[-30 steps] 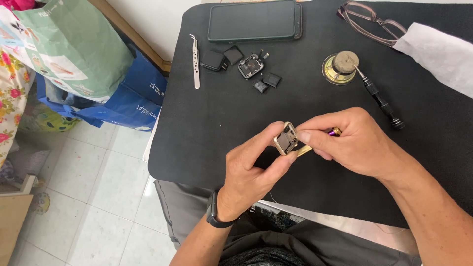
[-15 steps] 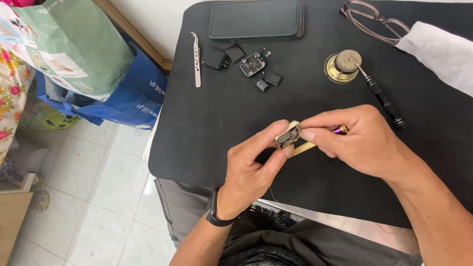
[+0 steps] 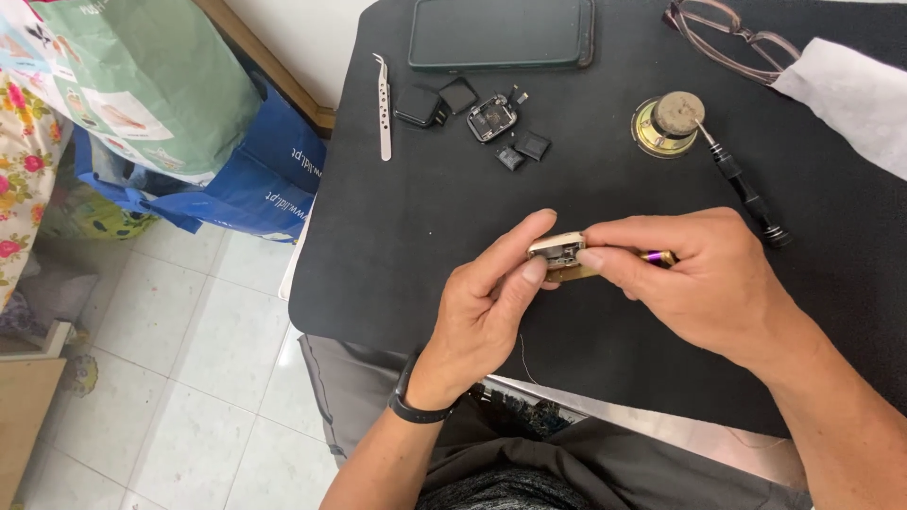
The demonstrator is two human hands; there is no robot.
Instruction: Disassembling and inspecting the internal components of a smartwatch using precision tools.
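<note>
Left hand (image 3: 482,316) pinches a small silver watch case (image 3: 557,252) between thumb and index, fingers clamped on its left end. Right hand (image 3: 704,279) closes from the other side, fingers shut around a thin tool with a purple-and-gold handle (image 3: 657,257); its tip sits at the case, exact contact hidden by the fingertips. Case is held just above the black tabletop (image 3: 397,236), near its front edge.

Beyond the fingers: loose watch parts (image 3: 491,118) with small black squares around them, tweezers (image 3: 383,94) to their left, a dark phone (image 3: 501,33) further back. Beyond the right hand: a round brass-coloured speaker (image 3: 666,125), a black screwdriver (image 3: 746,189) lying beside it, glasses (image 3: 732,33) and a white cloth (image 3: 850,99) at the far corner. Black band on the left wrist (image 3: 416,408). Bags (image 3: 161,104) on the floor off the left edge.
</note>
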